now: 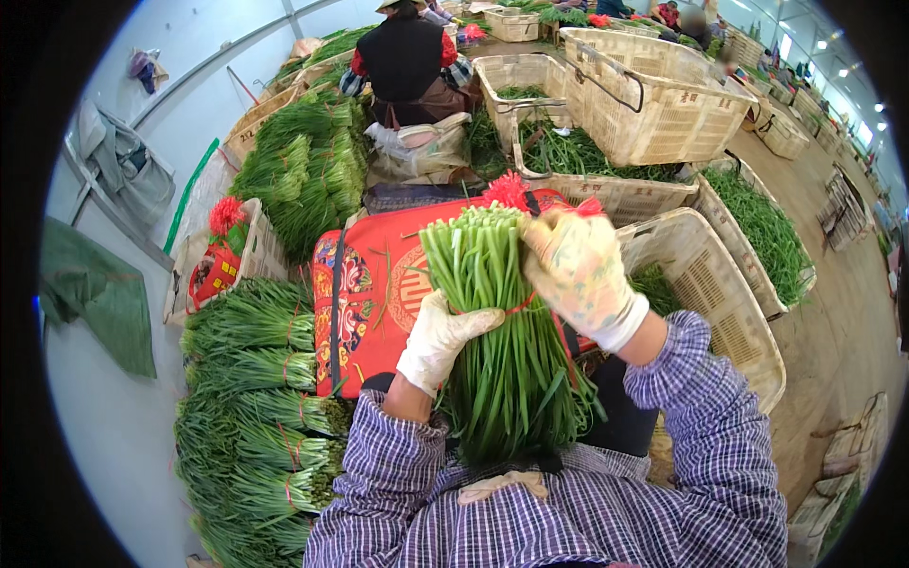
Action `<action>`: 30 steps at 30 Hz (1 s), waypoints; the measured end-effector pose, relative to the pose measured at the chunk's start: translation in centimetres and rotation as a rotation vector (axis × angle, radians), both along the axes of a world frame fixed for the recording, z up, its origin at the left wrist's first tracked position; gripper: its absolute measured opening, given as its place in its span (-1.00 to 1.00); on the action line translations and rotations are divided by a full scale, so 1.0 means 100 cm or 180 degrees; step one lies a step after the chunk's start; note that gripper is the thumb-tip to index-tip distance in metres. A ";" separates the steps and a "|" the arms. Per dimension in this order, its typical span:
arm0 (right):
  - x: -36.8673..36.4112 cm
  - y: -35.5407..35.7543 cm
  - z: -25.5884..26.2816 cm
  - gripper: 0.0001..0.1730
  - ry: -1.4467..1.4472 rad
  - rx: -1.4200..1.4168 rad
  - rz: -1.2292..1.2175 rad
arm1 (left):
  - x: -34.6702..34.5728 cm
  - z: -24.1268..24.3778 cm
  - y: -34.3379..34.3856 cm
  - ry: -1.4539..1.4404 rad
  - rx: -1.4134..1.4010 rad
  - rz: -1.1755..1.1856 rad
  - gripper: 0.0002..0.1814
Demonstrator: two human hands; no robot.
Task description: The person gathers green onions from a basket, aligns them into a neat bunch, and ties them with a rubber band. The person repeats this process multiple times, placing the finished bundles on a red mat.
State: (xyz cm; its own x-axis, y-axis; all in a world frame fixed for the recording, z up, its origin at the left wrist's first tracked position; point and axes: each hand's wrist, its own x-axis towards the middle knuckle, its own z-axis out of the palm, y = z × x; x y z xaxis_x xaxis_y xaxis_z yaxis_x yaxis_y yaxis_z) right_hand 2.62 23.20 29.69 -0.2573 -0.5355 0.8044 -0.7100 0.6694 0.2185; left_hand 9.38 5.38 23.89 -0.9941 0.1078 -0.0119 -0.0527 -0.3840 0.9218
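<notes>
Upright before me stands a thick bunch of green chives [511, 355], pale cut stem ends up and leaves hanging towards my lap. A red tie [522, 305] goes around its middle. My left hand [444, 337], in a whitish glove, grips the bunch at the tie, thumb across the front. My right hand [579, 266], in a stained patterned glove, is curled against the right side of the stems near their tops. Its fingertips are partly hidden, so I cannot tell what they pinch. Beneath both hands is a red patterned case [369, 284] with loose leaf bits on it.
Tied chive bunches [291, 408] are stacked at my left. A plastic crate [717, 298] stands at my right, near another full of loose greens [756, 227]. Red ties [505, 190] lie beyond the case. A seated co-worker [405, 64] is ahead, beside a large crate [653, 106].
</notes>
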 end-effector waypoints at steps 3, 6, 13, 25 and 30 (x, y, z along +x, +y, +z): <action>-0.034 0.010 0.033 -0.85 0.0789 -0.0404 -0.0675 | 0.001 -0.001 0.003 0.0092 -0.0330 -0.0200 -0.41; -0.021 0.031 0.102 -0.93 -0.0218 -0.2292 0.0377 | 0.006 -0.008 0.009 -0.0131 -0.0472 0.0170 -0.41; 0.016 0.024 0.061 -0.63 -0.0935 0.0516 0.0672 | -0.010 -0.009 0.014 0.0213 -0.0800 0.0394 -0.38; -0.027 0.031 0.049 -0.95 0.1339 0.0949 -0.0900 | -0.009 -0.010 0.013 0.0026 -0.1032 0.0316 -0.28; 0.013 0.051 0.085 -0.67 -0.2015 0.0517 0.0965 | -0.011 -0.025 0.015 -0.0238 -0.1002 0.0624 -0.33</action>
